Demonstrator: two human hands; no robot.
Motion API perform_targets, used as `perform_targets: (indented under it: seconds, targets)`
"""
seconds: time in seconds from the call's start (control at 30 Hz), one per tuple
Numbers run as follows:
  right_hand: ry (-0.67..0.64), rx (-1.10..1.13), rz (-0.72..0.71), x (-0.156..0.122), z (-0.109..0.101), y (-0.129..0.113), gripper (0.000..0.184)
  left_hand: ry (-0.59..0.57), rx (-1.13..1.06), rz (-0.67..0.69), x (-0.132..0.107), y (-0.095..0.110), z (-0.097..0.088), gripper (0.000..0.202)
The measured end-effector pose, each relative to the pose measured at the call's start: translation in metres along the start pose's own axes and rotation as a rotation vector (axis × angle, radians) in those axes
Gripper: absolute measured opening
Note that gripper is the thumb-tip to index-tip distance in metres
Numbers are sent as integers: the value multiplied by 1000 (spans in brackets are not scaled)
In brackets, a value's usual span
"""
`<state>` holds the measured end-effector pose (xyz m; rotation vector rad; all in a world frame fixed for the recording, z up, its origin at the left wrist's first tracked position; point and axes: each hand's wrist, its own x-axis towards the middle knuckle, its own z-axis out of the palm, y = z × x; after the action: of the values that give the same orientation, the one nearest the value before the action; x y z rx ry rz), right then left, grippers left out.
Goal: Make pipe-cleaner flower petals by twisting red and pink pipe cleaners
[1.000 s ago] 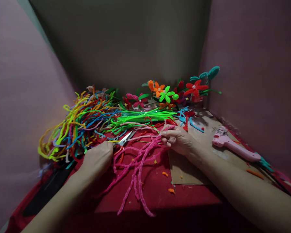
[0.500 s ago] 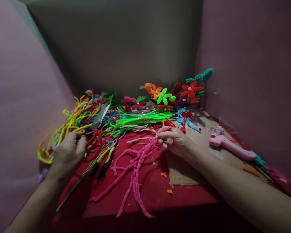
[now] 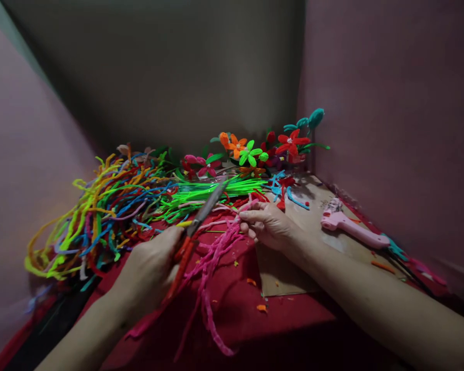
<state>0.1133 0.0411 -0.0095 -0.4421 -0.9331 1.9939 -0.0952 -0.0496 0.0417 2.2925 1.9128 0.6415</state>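
Observation:
My left hand (image 3: 149,265) is closed around the red-orange handles of a pair of scissors (image 3: 209,203). Their blades point up and away, toward the green stems. To the right, my right hand (image 3: 268,226) pinches the upper ends of a bundle of pink pipe cleaners (image 3: 205,288). The lower strands hang apart over the red tablecloth (image 3: 232,319). The scissors pass in front of some pink strands, and I cannot tell whether they touch them. Just beyond both hands lies a bunch of bright green pipe cleaners (image 3: 216,190).
A tangled heap of multicoloured pipe cleaners (image 3: 96,221) fills the left side. Finished pipe-cleaner flowers (image 3: 249,153) stand along the back. On the right, a pink glue gun (image 3: 351,226) rests on a cardboard sheet (image 3: 286,273). Orange scraps (image 3: 261,308) lie in front.
My left hand has lifted the scissors off the pile and brought them right, toward the pink bundle. My right hand keeps its pinch on the pink pipe cleaners. The view has shifted slightly.

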Motion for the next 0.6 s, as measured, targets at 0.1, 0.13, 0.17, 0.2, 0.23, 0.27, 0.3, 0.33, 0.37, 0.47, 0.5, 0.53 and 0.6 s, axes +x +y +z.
perform_targets:
  seconds: [0.1,0.13,0.17,0.2,0.23,0.27,0.3,0.33,0.37,0.47,0.5,0.53,0.6]
  targets:
    - [-8,24,-13,0,1,0,13,-85,302,209,3,-3,6,20]
    - [-8,30,-18,0,2,0,15,-100,356,241,4,-4,8,23]
    - [-8,35,-19,0,2,0,16,-114,391,265,5,-5,9,24]
    - [-5,40,-14,0,2,0,17,-124,417,283,6,-6,10,25]
    - [-3,46,-7,0,1,1,17,-135,436,294,6,-7,11,25]
    - [-4,51,2,0,1,1,17,-142,446,302,6,-7,12,24]
    - [-10,55,8,0,1,1,17,-141,450,311,5,-8,12,23]
    - [-14,59,9,0,1,1,17,-134,448,318,4,-8,12,21]
    - [-15,64,10,1,1,1,17,-126,444,324,3,-8,12,20]
    - [-8,68,30,1,1,0,17,-125,444,320,0,-9,12,18]
    - [-11,62,38,0,2,0,17,-131,449,315,0,-10,12,18]
    - [-18,54,45,0,2,-1,16,-135,456,309,-1,-10,12,18]
    - [-34,40,52,-2,3,-2,16,-146,471,297,-1,-10,12,19]
